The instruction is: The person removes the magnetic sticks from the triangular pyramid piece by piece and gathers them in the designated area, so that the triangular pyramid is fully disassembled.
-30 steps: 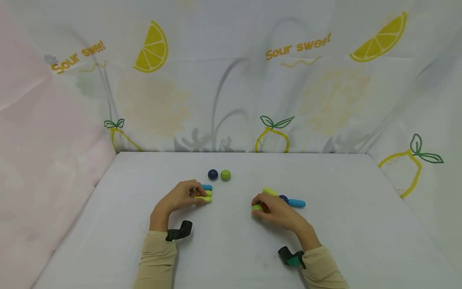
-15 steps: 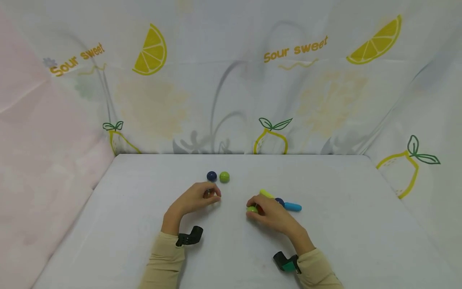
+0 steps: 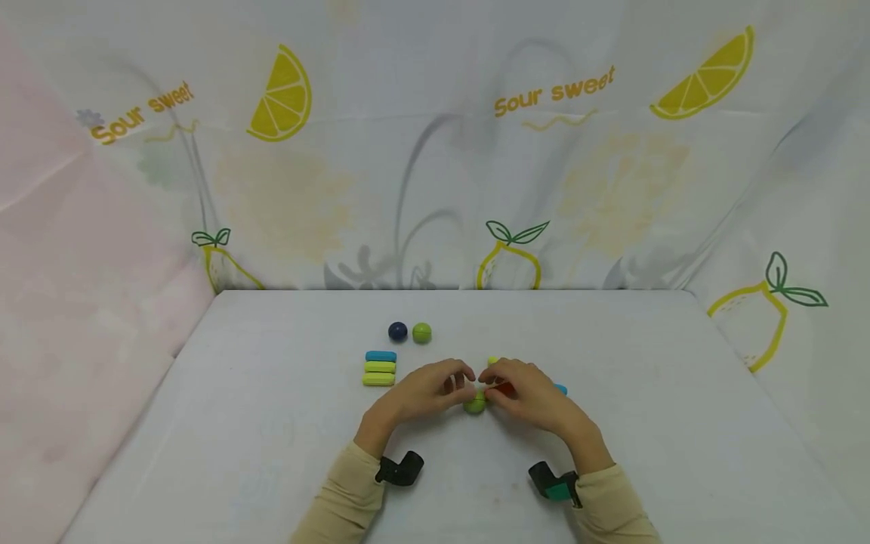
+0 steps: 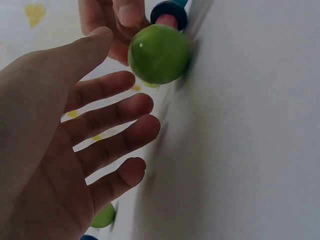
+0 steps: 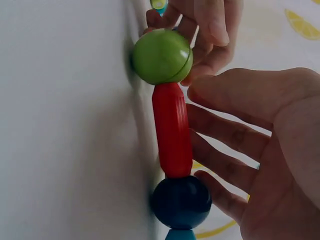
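Note:
A chain of pieces lies on the white table [image 3: 272, 453]: a green ball [image 3: 475, 404] [image 4: 159, 54] [image 5: 162, 56], a red stick [image 3: 504, 388] [image 5: 172, 130], a dark blue ball [image 5: 181, 201] and a blue stick [image 3: 560, 390]. My left hand [image 3: 457, 381] [image 4: 125, 100] hovers with spread fingers just left of the green ball, its fingertips at the ball. My right hand [image 3: 492, 381] [image 5: 200, 130] arches over the red stick, its loose fingers beside the stick without gripping it. A yellow stick's tip [image 3: 492, 360] peeks out behind the right hand.
Three short sticks, blue, green and yellow [image 3: 380, 367], lie stacked side by side left of my hands. Behind them sit a dark blue ball [image 3: 397, 331] and a green ball [image 3: 422, 332]. Lemon-print cloth walls [image 3: 435, 189] close in the table on three sides.
My left hand let go of the three stacked sticks and moved right to the green ball. My right hand stayed on the chain and shifted slightly left.

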A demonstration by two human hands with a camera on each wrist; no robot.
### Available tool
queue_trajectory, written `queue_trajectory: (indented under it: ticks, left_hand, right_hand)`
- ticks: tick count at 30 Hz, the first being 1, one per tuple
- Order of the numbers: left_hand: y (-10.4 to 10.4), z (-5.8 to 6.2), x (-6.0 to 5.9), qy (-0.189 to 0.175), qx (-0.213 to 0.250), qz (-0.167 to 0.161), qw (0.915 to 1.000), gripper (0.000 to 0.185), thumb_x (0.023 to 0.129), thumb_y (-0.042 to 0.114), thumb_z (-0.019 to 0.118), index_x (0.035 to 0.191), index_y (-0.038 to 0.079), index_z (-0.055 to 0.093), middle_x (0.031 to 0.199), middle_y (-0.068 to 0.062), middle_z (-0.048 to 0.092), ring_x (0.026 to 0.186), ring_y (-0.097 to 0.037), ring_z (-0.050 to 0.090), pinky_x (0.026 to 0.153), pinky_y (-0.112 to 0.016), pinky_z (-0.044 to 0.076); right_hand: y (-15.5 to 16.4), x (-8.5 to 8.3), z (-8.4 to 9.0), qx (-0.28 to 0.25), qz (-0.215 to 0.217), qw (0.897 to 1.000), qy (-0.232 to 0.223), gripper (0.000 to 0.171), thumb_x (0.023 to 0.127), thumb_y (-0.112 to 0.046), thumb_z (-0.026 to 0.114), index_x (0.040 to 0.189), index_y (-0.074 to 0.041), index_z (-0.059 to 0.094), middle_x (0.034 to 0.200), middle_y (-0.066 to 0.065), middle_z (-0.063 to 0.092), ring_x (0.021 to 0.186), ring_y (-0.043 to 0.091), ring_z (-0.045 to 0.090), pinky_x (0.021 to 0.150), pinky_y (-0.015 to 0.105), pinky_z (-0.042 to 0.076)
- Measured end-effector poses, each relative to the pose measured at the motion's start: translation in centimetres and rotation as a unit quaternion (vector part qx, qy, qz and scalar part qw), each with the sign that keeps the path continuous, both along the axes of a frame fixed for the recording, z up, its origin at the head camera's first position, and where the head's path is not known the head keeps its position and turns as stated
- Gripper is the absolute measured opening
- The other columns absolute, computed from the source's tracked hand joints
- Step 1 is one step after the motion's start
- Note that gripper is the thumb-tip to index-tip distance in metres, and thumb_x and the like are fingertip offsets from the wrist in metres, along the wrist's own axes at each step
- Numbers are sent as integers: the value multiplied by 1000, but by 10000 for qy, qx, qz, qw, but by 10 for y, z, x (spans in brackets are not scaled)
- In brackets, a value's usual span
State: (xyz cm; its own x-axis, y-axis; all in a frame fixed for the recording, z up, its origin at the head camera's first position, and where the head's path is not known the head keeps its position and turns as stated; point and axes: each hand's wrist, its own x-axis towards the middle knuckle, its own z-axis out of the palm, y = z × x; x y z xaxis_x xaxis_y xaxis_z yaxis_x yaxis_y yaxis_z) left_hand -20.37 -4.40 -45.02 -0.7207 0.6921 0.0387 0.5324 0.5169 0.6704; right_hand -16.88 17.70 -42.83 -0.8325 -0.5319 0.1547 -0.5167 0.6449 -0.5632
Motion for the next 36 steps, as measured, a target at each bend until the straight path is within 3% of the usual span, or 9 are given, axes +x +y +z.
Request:
queue_trajectory:
  ticks: [4,8,16,36]
  left_hand:
    - [8,-3,4,204,-91,-38,9997,34,89,39,64,116,20,57,96,10,58,83,-6,54,72,-17,45]
    - [12,-3,7,376,-165,-31,9992,35,87,38,67,115,20,57,97,9,59,83,-7,54,71,-17,45]
    - [13,-3,6,275,-267,41,9993,38,83,41,70,112,20,58,97,10,60,83,-7,55,72,-18,45]
    - [10,-3,2,50,19,-140,9999,26,83,26,72,104,17,60,92,9,62,82,-8,57,74,-17,46]
  right_hand:
    - [1,-2,-3,298,95,9988,364,13,86,-11,67,99,-13,65,93,-2,66,87,14,58,83,37,44]
    - [0,-2,-6,502,-10,9978,430,12,85,-12,68,96,-16,64,91,-4,64,87,13,56,83,40,41]
    - [-2,-2,-8,556,-126,9977,357,12,86,-12,68,95,-17,64,90,-6,63,86,12,54,84,41,40]
    - [-3,-2,-6,562,-17,9982,223,11,87,-15,67,97,-18,63,93,-5,63,90,14,56,83,39,39]
